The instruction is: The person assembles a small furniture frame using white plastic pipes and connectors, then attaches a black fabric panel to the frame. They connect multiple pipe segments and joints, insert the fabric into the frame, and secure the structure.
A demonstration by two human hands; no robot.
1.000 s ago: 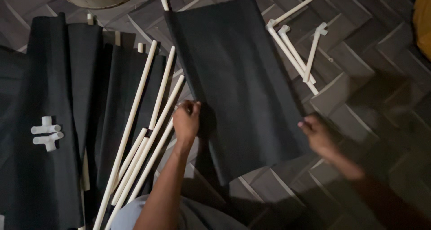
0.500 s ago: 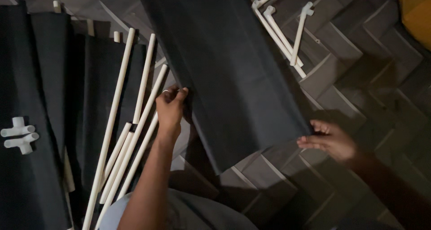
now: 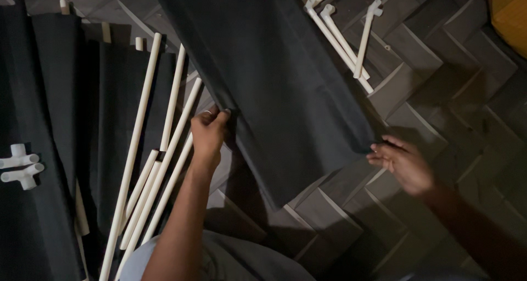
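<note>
A person crouched over a herringbone brick floor holds a black fabric panel stretched between two bare hands. The left hand is clenched on the panel's left long edge, fingers curled over the hem, a ring showing on one finger. The right hand meets the panel at its lower right corner; its fingers lie extended against the cloth, and whether they actually pinch the edge cannot be told from here.

The panel's long axis runs from the top of the scene down and slightly right, toward the person, so that its near short end hangs between the two hands, closer to the right one. The left hand sits higher along the edge, about midway up; the right hand sits at the very corner. The cloth lies mostly flat, lifted a little at the gripped left edge.

Just left of the left hand, a loose bundle of pale rods lies on the floor, roughly parallel with the panel's edge. Further left, more dark fabric panels are spread out, with white plastic connectors resting on one. Beyond the panel's upper right, another cluster of white tubes with fittings lies well apart from both hands.
</note>
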